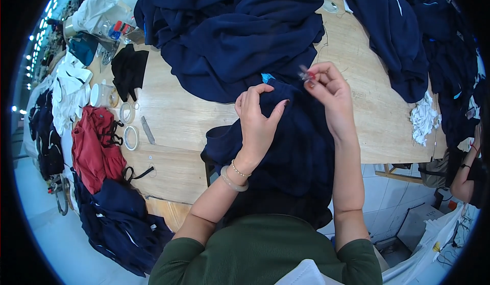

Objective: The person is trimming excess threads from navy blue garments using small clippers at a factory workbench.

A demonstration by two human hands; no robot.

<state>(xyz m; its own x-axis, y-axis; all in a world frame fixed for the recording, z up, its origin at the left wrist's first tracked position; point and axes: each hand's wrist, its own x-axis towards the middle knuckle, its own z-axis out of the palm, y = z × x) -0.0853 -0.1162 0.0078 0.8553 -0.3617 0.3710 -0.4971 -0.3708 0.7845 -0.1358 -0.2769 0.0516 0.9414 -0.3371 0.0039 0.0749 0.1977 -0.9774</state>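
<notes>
A navy blue garment of soft cloth drapes over the table's near edge toward my lap. My left hand rests at its upper edge, the forefinger touching the cloth and the thumb spread apart from it. Beside that fingertip a small bright blue piece shows. Raised to the right of it, my right hand pinches a small red and metallic object, which is blurred, so its kind is unclear. Beyond both hands lies a large heap of navy cloth.
Tape rolls, a grey strip, black cloth and a red garment are at the left. More navy garments and a crumpled white bundle lie right. Another person's arm appears at the right edge.
</notes>
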